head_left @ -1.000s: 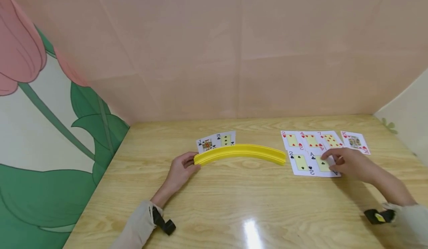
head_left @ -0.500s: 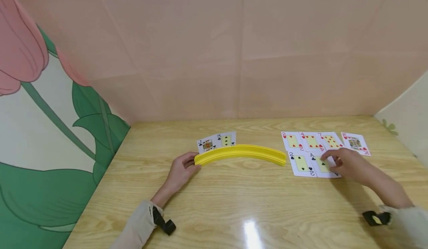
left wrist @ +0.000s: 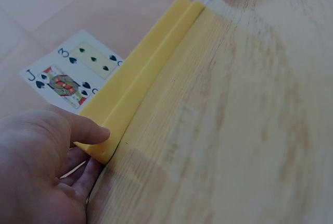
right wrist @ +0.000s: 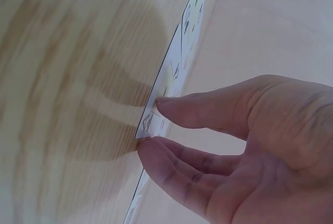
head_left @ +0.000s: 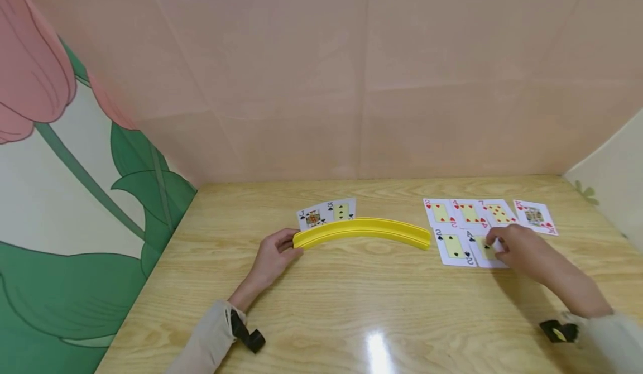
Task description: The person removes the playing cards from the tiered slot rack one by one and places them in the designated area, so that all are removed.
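A curved yellow card holder [head_left: 359, 228] lies on the table. My left hand [head_left: 273, 257] grips its left end, thumb in front and fingers beneath in the left wrist view. The jack of spades [left wrist: 63, 86] and 3 of spades [left wrist: 92, 57] stand side by side behind its front wall. Over at the right, my right hand [head_left: 527, 254] has curled fingers and thumb at the right part of a black ace [head_left: 481, 254]. In the right wrist view the thumb touches its face and the fingertips are at its edge. The ace lies flat on the table.
A black 2 [head_left: 454, 247] lies left of the ace. Behind them are the 2 of hearts [head_left: 439, 212], 4 of hearts [head_left: 468, 213], 7 of diamonds [head_left: 497, 213] and a red king [head_left: 534, 216]. A pink cloth wall [head_left: 351, 84] rises beyond the wooden table [head_left: 341, 307].
My right hand's fingers have drawn in toward the thumb over the ace, and its wrist has shifted slightly left. My left hand keeps its grip on the card holder.
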Motion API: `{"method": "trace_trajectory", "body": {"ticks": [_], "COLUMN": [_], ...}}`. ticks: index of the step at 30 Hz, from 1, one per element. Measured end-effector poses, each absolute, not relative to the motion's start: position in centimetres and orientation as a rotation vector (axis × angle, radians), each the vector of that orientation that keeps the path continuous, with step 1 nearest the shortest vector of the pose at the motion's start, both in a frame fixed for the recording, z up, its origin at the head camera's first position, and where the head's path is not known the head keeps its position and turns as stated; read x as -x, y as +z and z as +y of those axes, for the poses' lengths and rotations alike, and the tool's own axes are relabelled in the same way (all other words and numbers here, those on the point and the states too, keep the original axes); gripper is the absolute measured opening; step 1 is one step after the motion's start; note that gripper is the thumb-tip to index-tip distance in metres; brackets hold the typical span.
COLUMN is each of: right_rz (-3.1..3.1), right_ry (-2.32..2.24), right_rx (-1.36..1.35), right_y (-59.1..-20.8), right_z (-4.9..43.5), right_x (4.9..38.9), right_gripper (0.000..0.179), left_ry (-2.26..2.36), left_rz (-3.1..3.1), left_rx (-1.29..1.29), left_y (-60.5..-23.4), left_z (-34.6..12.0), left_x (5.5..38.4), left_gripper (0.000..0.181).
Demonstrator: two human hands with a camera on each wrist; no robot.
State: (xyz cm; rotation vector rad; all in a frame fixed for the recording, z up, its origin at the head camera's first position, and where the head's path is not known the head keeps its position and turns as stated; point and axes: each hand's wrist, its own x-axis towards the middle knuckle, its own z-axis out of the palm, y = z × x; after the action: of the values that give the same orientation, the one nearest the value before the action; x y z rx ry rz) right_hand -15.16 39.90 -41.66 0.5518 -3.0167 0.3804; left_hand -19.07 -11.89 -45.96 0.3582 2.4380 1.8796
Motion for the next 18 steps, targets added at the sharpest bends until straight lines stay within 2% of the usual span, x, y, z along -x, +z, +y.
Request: {"method": "trace_trajectory", "body": {"ticks": [15,18], "right_rz": [-3.029,-3.033], "right_ry": [0.363,0.372], "right_rx": [-0.45,-0.42], "right_y": [-40.9,-40.1], "right_z": [39.3,38.9], "right_x": [14.7,14.8], "right_gripper": [0.016,0.02], "left_ry": [1.856,1.859], "left_rz": [2.461,2.469], "left_rx": [-0.414,-0.428], "left_y": [-46.1,-46.3], "left_z": [-12.0,-12.0], "left_x": [19.1,19.2], "left_gripper": [0.035,0.035]}}
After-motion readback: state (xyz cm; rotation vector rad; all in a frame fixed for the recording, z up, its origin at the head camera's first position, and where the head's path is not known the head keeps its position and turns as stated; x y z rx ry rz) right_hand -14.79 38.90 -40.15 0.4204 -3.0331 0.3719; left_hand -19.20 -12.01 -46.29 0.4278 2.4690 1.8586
